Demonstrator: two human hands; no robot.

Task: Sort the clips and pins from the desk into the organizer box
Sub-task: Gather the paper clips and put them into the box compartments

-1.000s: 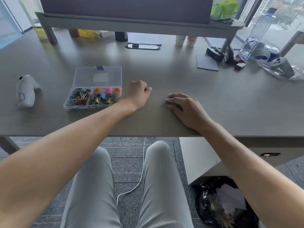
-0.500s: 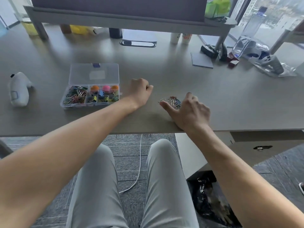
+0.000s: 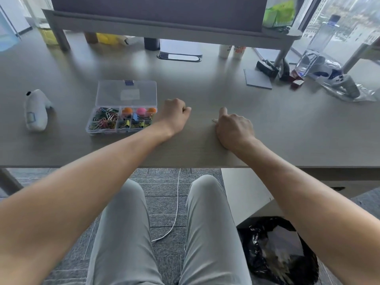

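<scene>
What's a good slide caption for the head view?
Right hand gathers paper clips beside open organizer box.

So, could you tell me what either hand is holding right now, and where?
The right hand is closed over paper clips, with only their tips visible. The left hand is fisted; contents unseen.

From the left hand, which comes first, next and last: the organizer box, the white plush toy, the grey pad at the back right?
1. Organizer box: just left of the left hand.
2. Grey pad: back right, past the right hand.
3. White plush toy: far left, beyond the box.
</scene>
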